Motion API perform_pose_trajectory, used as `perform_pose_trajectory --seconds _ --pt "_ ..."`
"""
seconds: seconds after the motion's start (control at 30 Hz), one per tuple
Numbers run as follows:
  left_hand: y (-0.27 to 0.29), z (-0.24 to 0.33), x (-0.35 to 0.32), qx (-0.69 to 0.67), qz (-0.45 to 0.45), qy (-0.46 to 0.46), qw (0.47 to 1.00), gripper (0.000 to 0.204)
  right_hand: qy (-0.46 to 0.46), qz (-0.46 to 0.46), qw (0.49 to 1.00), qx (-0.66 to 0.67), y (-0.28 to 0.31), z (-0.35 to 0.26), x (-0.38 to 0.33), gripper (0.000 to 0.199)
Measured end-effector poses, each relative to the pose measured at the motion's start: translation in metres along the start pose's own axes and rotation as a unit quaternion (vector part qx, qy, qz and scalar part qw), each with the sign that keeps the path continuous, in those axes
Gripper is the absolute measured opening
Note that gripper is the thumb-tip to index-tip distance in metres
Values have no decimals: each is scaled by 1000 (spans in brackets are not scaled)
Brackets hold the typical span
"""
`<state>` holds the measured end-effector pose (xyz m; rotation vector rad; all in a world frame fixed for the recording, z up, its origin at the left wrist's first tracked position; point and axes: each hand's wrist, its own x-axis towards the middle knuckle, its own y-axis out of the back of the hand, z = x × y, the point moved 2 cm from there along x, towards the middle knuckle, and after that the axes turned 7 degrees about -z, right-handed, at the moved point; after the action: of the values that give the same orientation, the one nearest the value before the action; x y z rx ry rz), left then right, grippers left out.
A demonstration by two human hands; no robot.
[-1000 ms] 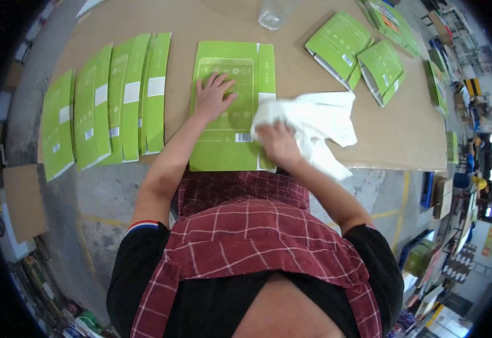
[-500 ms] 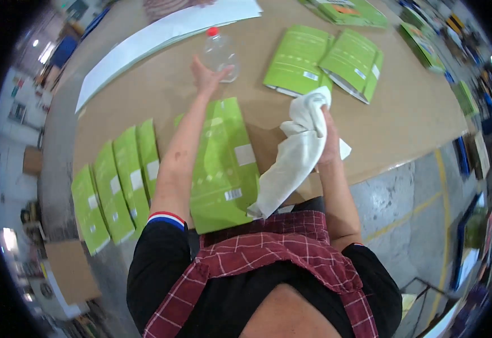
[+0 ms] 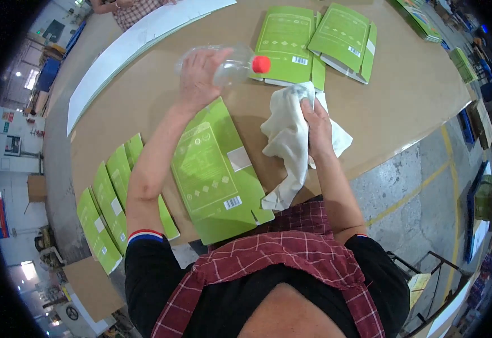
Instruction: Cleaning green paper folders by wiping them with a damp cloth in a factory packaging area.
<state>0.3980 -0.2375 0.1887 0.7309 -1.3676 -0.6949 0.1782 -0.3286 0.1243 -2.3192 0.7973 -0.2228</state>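
A clear plastic bottle [image 3: 236,66] with a red cap lies tipped sideways in my left hand [image 3: 200,79], its cap pointing right toward the cloth. My left fingers are wrapped round the bottle's body. A crumpled white cloth [image 3: 286,121] hangs from my right hand [image 3: 318,128], which grips it with the thumb on top; one end trails down to the table's near edge. Between my arms lies a flat green printed cardboard sleeve [image 3: 212,174] with a blank white patch and a barcode, close to the table's front edge.
Several similar green sleeves [image 3: 102,214] overlap at the left. Two folded green ones [image 3: 344,39] stand at the back right, and a green stack [image 3: 418,19] is farther off. Long white sheets [image 3: 139,48] lie along the far left edge, near another person [image 3: 130,14].
My left hand has picked up the bottle and turned it from upright to sideways, cap to the right. The cloth in my right hand has been gathered up and shifted slightly left.
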Motion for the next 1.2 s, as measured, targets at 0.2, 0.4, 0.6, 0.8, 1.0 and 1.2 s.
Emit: perform_pose_trajectory --seconds 0.2,0.4,0.6,0.8,1.0,1.2 --pt "43 33 -3 182 -79 -159 967 60 22 -73 997 23 -21 18 -16 32" --pt "88 65 -6 204 -110 -183 956 54 -24 -26 992 124 -33 16 -33 27" --pt "96 100 -25 281 -177 -239 913 50 -44 -23 987 153 -36 16 -48 23" --pt "103 126 -21 326 -192 -256 890 43 -54 -21 968 244 -33 24 -57 27" --pt "103 137 -23 356 -171 -261 881 39 -61 -4 956 286 -31 41 -54 29" --pt "101 134 -24 342 -185 -254 885 41 -70 -3 952 298 -38 46 -50 29"
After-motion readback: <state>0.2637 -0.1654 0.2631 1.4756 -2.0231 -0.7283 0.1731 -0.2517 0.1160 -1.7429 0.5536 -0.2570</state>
